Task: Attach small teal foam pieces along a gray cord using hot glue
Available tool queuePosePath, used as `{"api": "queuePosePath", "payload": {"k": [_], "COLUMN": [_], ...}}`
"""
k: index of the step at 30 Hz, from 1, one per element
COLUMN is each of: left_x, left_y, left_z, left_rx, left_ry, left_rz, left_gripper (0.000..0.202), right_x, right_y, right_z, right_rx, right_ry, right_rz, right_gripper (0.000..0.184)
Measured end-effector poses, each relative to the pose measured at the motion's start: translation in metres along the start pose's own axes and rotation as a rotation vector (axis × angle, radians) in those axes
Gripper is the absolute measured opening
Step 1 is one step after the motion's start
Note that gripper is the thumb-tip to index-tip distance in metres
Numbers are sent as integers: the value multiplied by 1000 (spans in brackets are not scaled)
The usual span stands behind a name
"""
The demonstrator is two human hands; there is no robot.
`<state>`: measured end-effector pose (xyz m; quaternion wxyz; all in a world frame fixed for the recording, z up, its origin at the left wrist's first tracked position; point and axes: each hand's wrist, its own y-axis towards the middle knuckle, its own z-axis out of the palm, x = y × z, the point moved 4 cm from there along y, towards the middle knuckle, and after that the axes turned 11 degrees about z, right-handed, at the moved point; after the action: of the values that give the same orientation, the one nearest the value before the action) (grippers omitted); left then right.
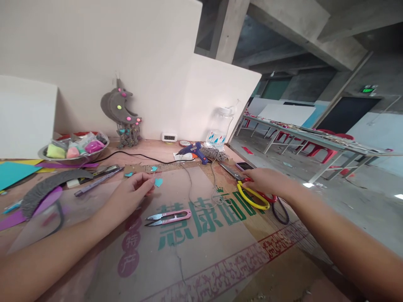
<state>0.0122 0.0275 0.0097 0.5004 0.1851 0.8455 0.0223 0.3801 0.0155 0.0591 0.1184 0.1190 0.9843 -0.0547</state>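
Note:
My left hand [136,193] is closed in a pinch, with a small turquoise paper heart [158,182] at its fingertips. Beside it lie another turquoise heart [154,168] and a turquoise scrap [128,174]. On the right, my right hand [262,181] is at the scissors [254,196], its fingers bent around their red handle and partly hiding it. The scissors' yellow handle faces me and their blades point away to the left. Pink thread snips [168,217] rest on the plastic-covered board between my hands.
Behind are a blue glue gun [192,151], grey yarn [215,154], a bottle [220,126], a small clock [169,137] and a phone [244,166]. A grey moon ornament [121,107] hangs by the white panel. Left are a clay bowl [74,157], grey wrapped crescent [47,188] and pen [97,182].

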Motion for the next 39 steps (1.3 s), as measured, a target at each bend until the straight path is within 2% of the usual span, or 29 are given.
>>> {"api": "queuePosePath", "payload": {"k": [3, 5, 8, 10, 13, 16, 19, 24, 28, 31, 33, 35, 37, 39], "left_x": [-2, -1, 2, 5, 6, 6, 6, 8, 10, 10, 8, 5, 0, -6], "left_y": [0, 0, 0, 0, -1, 0, 1, 1, 2, 2, 2, 1, -1, -4], "left_z": [-1, -1, 0, 0, 0, -1, 0, -1, -1, 0, 0, 0, -1, -2], "left_rx": [-11, -14, -15, -18, -21, -17, -15, -35, -31, -30, -35, -41, -52, -61], "left_ry": [-7, -15, -33, -49, -46, -52, -67, -81, -85, -101, -114, -123, -127, -121], "left_rz": [9, 29, 50, 41, 30, 50, 49, 54, 74, 71, 69, 83, 132, 202], "left_gripper": [33, 32, 33, 32, 28, 25, 23, 24, 26, 27, 26, 24, 23, 23], "right_x": [32, 60, 94, 109, 127, 146, 163, 175, 172, 172, 175, 181, 188, 194], "right_y": [-15, -25, -26, -14, 14, 39, 54, 55, 42, 25, 13, 1, -9, -16], "right_z": [-26, -37, -40, -38, -35, -29, -19, -5, -9, -18, -23, -26, -28, -28], "right_rx": [-198, -216, -175, -157, -154, -116, -128, -156, -144, -18, 175, 341, 398, 388], "right_ry": [129, 208, 253, 276, 334, 399, 426, 532, 648, 861, 1123, 1286, 1292, 1254], "right_rz": [-131, -307, -461, -465, -398, -371, -347, -369, -375, -403, -449, -503, -543, -564], "right_gripper": [31, 26, 25, 23, 25, 34, 32, 10, 10, 10, 4, 6, 7, 6]}}
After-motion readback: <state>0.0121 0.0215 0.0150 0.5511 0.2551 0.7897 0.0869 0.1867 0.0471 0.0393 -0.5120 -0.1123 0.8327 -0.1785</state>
